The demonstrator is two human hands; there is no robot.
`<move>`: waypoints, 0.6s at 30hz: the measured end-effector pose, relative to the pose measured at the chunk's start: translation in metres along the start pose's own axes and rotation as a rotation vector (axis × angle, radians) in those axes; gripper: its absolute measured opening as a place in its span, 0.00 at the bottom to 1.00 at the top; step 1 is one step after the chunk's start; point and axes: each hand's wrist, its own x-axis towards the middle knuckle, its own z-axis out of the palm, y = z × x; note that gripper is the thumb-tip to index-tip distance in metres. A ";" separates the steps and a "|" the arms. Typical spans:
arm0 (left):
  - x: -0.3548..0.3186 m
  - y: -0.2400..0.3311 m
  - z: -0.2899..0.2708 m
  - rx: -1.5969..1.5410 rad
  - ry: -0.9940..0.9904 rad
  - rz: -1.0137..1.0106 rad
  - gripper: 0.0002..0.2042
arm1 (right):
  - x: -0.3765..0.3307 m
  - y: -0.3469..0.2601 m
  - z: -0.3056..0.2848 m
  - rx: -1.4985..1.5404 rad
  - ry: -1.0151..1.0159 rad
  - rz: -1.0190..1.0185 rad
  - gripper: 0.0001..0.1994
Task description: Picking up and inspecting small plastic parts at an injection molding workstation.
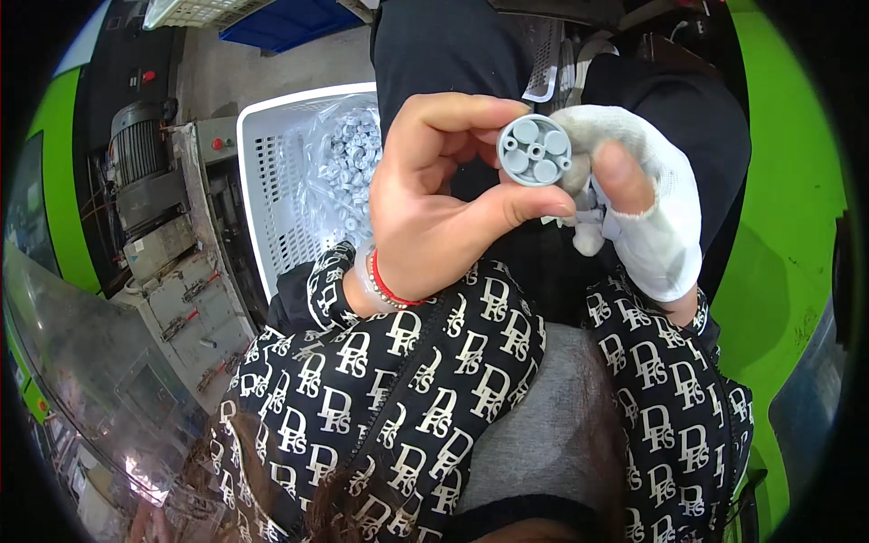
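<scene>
A round grey plastic part (535, 150) with raised round bosses and small posts inside its rim is held up in front of me, its open face toward me. My bare left hand (444, 181) pinches it by the edge between thumb and fingers. My right hand (647, 195), in a white glove that leaves the thumb bare, is curled close by on the right, with its fingertips beside the part's right edge. Small greyish bits show under the curled gloved fingers; their kind is unclear.
At left, a white perforated plastic basket (262, 195) holds a clear bag with many small grey plastic parts (348, 158). Beyond it are a blue crate (288, 25) and machinery with a motor (140, 140). My legs are under my hands; a green surface (787, 181) lies at right.
</scene>
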 end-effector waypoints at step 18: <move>0.008 -0.002 -0.001 -0.007 -0.056 0.089 0.16 | 0.009 0.015 -0.006 -0.427 0.031 -0.734 0.16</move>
